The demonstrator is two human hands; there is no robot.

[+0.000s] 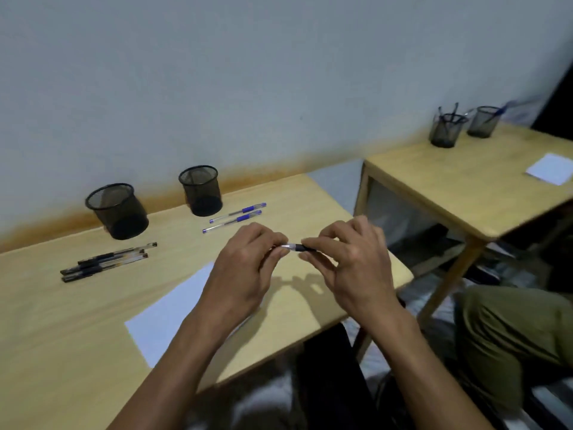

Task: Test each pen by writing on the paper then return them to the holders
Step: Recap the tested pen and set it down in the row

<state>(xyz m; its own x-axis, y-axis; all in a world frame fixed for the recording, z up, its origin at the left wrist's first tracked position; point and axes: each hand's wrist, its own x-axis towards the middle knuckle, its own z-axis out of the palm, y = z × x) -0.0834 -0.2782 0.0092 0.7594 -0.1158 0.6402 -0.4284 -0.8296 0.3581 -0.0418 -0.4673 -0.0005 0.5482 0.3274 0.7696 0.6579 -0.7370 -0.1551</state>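
Both hands hold one black pen (298, 247) level above the table, over the far edge of the white paper (169, 308). My left hand (245, 268) pinches its clear end and my right hand (350, 262) pinches its black grip end. Three black pens (105, 262) lie in a bunch at the left, in front of the left mesh holder (116, 211). Two blue pens (237, 217) lie side by side to the right of the second mesh holder (201, 190). Both holders look empty.
The wooden table (62, 321) stands against a pale wall. To the right, across a gap, a second wooden table (465, 181) carries two more mesh holders (446, 128) with pens and a white sheet (550, 168). A person's knee in olive trousers (508, 330) is at the lower right.
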